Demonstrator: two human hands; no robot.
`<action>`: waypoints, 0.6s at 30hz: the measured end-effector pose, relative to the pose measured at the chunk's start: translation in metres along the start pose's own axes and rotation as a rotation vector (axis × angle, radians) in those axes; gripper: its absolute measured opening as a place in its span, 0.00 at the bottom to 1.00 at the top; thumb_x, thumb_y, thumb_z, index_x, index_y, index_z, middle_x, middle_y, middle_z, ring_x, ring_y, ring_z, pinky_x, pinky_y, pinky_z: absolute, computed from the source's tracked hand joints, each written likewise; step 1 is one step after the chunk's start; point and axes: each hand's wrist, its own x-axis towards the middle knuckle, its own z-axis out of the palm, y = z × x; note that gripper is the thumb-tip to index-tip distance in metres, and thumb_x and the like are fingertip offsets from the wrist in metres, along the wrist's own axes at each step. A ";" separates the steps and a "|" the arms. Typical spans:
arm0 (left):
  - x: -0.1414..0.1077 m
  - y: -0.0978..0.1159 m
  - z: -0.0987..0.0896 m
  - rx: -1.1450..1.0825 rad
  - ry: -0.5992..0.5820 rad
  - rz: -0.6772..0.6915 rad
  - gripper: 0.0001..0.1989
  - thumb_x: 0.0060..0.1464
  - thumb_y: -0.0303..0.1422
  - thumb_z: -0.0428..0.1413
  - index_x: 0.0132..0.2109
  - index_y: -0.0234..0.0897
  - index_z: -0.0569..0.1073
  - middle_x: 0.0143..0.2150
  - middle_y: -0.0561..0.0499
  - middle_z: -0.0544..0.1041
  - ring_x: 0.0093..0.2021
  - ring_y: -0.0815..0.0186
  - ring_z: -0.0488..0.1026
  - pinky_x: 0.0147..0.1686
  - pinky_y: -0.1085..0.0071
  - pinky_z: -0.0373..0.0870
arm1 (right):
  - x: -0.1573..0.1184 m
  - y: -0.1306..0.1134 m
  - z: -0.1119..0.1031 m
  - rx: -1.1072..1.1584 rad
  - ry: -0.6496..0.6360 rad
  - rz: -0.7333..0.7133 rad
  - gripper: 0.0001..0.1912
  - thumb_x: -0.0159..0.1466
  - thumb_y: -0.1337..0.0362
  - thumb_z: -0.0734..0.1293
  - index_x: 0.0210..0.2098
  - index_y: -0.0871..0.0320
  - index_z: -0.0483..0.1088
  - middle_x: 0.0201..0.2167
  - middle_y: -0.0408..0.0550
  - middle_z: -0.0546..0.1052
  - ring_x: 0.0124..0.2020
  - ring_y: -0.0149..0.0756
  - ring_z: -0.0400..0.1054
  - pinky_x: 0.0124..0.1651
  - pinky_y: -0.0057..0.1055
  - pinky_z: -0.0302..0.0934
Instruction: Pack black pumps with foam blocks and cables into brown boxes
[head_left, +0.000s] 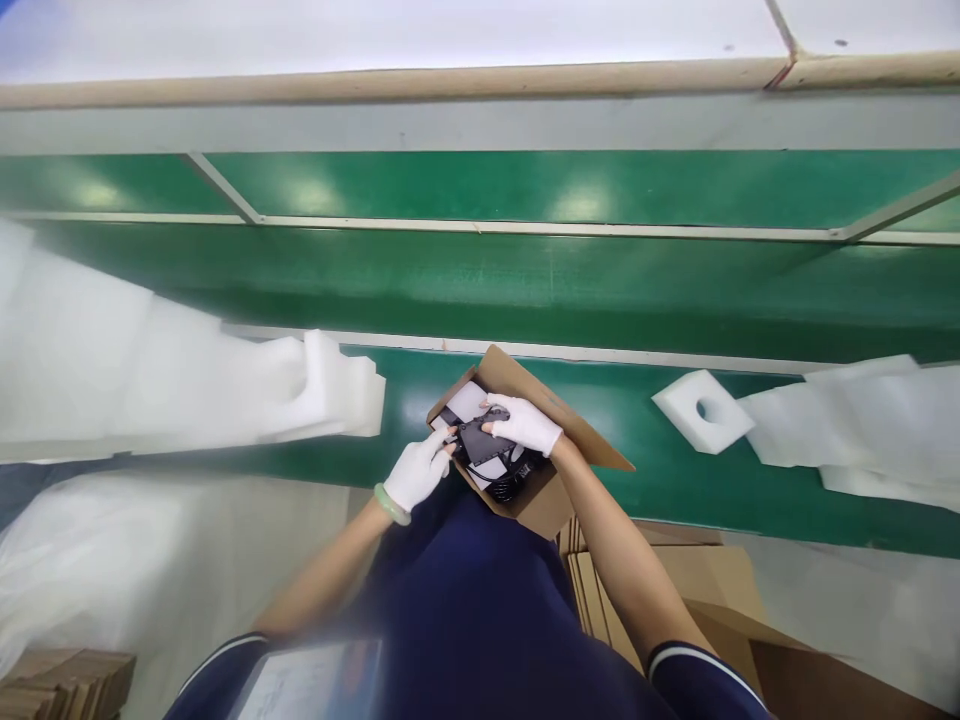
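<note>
"At the green worktop (615, 395), where is the flat black device (481, 440)?"

"Inside open cardboard box (525, 383). Right hand (525, 424) grips it; left hand (416, 472) partly curled, fingertips at its left end."

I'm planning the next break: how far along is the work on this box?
Looks done: the box is open, with black cable inside. In hand: the right hand holds the black device, the left hand at its edge. Probably left: settling it and closing the open flaps.
</note>
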 end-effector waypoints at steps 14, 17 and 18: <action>0.062 0.013 0.058 0.436 -0.176 -0.246 0.14 0.57 0.38 0.49 0.46 0.40 0.74 0.43 0.41 0.77 0.44 0.55 0.75 0.41 0.63 0.69 | -0.006 0.040 0.011 -0.792 0.034 -0.121 0.30 0.59 0.51 0.66 0.56 0.58 0.60 0.55 0.56 0.63 0.52 0.46 0.58 0.51 0.37 0.54; 0.074 0.020 0.056 0.468 -0.205 -0.227 0.13 0.56 0.36 0.51 0.45 0.38 0.75 0.42 0.40 0.77 0.43 0.53 0.75 0.41 0.61 0.69 | -0.008 0.043 0.005 -0.922 -0.079 -0.078 0.36 0.56 0.56 0.68 0.60 0.57 0.55 0.54 0.58 0.62 0.46 0.46 0.60 0.46 0.38 0.54; 0.077 0.021 0.055 0.474 -0.209 -0.223 0.13 0.55 0.35 0.52 0.45 0.37 0.74 0.42 0.39 0.77 0.43 0.53 0.75 0.41 0.61 0.69 | -0.008 0.043 0.005 -0.974 -0.078 -0.044 0.36 0.55 0.58 0.69 0.59 0.58 0.56 0.52 0.59 0.63 0.44 0.47 0.60 0.44 0.38 0.54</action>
